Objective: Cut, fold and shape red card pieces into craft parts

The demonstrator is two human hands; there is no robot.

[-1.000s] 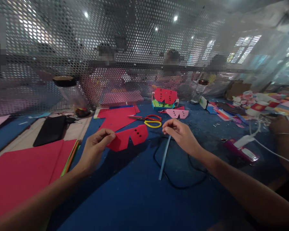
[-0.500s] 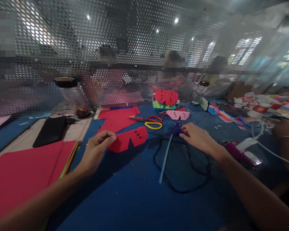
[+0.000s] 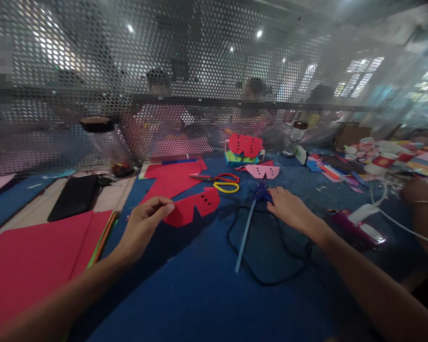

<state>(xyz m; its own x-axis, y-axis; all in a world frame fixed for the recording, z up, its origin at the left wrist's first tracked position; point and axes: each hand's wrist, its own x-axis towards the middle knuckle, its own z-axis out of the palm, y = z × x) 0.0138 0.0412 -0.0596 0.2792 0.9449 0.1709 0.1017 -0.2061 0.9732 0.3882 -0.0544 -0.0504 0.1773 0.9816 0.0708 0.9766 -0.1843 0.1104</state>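
My left hand [image 3: 148, 221] pinches the left end of a red paper cutout [image 3: 185, 209] between thumb and fingers. The cutout has a notch in its lower edge and black dots on its right half; it is held above the blue table. On the right, my right hand [image 3: 287, 206] has its fingers closed around the handle of a blue glue gun [image 3: 261, 192], partly hidden by them. A pale glue stick [image 3: 245, 237] sticks out of the gun's back towards me, and its black cord [image 3: 267, 284] loops on the table. Scissors [image 3: 226, 184] with red and yellow handles lie beyond the cutout.
A pink dotted cutout [image 3: 262, 171] and a box topped by a red dotted cutout [image 3: 245, 145] stand ahead. Red sheets [image 3: 17, 266], a black phone [image 3: 73, 197] and a jar [image 3: 109, 147] are at left. Paper scraps [image 3: 333, 168] and another person's arm [image 3: 423, 209] are at right.
My right hand has closed in on the glue gun's handle. My left hand still holds the red cutout, lowered very slightly.
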